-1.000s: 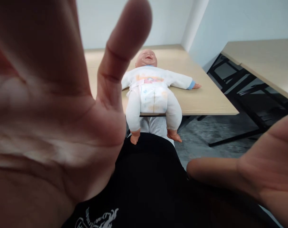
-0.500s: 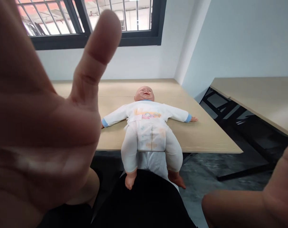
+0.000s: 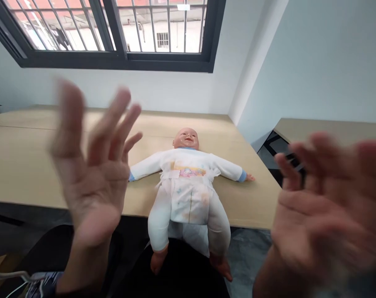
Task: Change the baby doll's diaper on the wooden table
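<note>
A baby doll [image 3: 189, 165] lies on its back on a light wood table [image 3: 29, 161], head toward the window and arms spread wide. It wears a white top with blue cuffs and a white diaper [image 3: 189, 203] over white leggings. Its legs hang over the front edge, feet against my black-clothed lap. My left hand [image 3: 95, 178] is raised to the left of the doll, palm up, fingers apart and holding nothing. To the right, my right hand [image 3: 327, 207] is also lifted, its spread fingers blurred by motion and nothing in them. Neither hand touches the doll.
A second wood table [image 3: 331, 129] stands to the right across a gap with dark metal legs. Behind the doll are a white wall and a barred window [image 3: 122, 58]. At the lower left there is a pale cable [image 3: 10, 274].
Both hands have moved away from the camera, so more of each shows. My left hand has turned palm up with fingers spread. The view has shifted slightly; the doll lies as before.
</note>
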A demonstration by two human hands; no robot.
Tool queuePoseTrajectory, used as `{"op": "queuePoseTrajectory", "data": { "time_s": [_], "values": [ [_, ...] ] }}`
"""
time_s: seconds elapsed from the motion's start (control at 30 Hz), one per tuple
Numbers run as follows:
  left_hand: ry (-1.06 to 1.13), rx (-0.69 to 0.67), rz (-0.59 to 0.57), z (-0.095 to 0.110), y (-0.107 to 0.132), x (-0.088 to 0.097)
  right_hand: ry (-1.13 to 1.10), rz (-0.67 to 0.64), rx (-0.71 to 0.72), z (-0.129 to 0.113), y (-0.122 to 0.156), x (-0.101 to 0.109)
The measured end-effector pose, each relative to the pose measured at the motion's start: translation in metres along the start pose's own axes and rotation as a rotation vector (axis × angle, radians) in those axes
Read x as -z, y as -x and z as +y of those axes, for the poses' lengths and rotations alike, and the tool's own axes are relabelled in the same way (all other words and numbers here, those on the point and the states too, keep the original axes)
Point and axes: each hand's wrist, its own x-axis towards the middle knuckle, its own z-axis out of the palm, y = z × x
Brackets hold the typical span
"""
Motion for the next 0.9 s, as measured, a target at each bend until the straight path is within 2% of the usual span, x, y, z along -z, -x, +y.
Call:
{"op": "queuePoseTrajectory", "data": {
  "time_s": [0.03,0.07,0.13,0.17,0.2,0.27,0.37,0.5,0.6,0.9],
  "values": [
    [0.113,-0.012,-0.033,-0.015,0.010,-0.006,-0.034,0.009,-0.051,0.020,0.004,0.002],
    [0.109,0.024,-0.037,-0.035,0.023,-0.010,0.025,-0.007,-0.149,0.041,0.009,0.005],
    [-0.124,0.205,-0.043,-0.081,0.054,-0.012,0.158,-0.053,-0.347,0.083,0.023,0.013],
    [-0.269,0.253,-0.043,-0.104,0.071,-0.012,0.220,-0.070,-0.437,0.102,0.030,0.017],
    [-0.365,0.314,-0.088,-0.123,0.087,-0.011,0.265,-0.093,-0.513,0.117,0.036,0.019],
    [-0.502,0.416,-0.268,-0.148,0.111,-0.009,0.288,-0.107,-0.641,0.136,0.048,0.020],
    [-0.638,0.451,-0.334,-0.154,0.122,-0.013,0.295,-0.162,-0.792,0.144,0.059,0.015],
    [-0.652,0.439,-0.325,-0.145,0.112,-0.021,0.388,-0.420,-0.869,0.146,0.066,0.012],
    [-0.657,0.455,-0.324,-0.145,0.110,-0.022,0.435,-0.530,-0.802,0.155,0.072,0.015],
    [-0.650,0.522,-0.312,-0.146,0.112,-0.023,0.508,-0.638,-0.592,0.176,0.086,0.019]
  ]
}}
